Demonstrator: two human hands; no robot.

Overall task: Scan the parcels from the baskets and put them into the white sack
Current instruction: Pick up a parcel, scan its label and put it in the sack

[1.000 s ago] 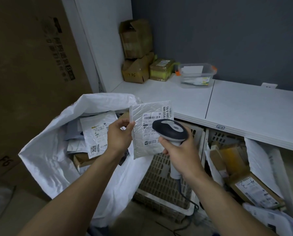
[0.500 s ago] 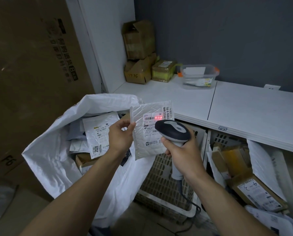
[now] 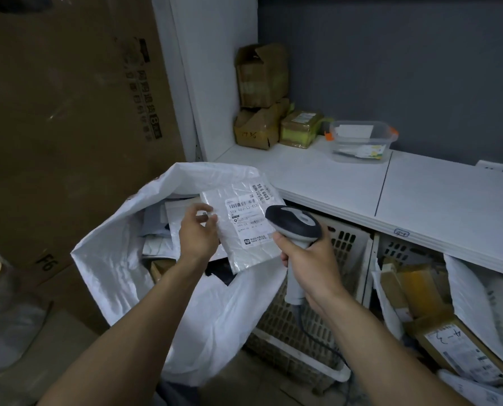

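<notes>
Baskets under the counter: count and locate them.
2. One basket sits behind the right hand, beside the white sack; the other basket is right of it, holding parcels. More may be hidden.

Sack: white, crinkly sheen. Parcel: silvery white, bubble texture; white label with black barcode and digits. Scanner: black head with a light grey stripe on top, pale grey handle. Worktop: plain white, one thin dark seam. Wall: dark blue-grey. At the worktop's back left corner: cardboard boxes, brown, the lower one with a dark scribble; small box, tan over yellow-green. Tub: clear, orange clips, white paper inside. Baskets: cream, slotted grid pattern. Flat box in the right basket: brown, white label with black handwriting. Big carton: brown, black print.
</notes>
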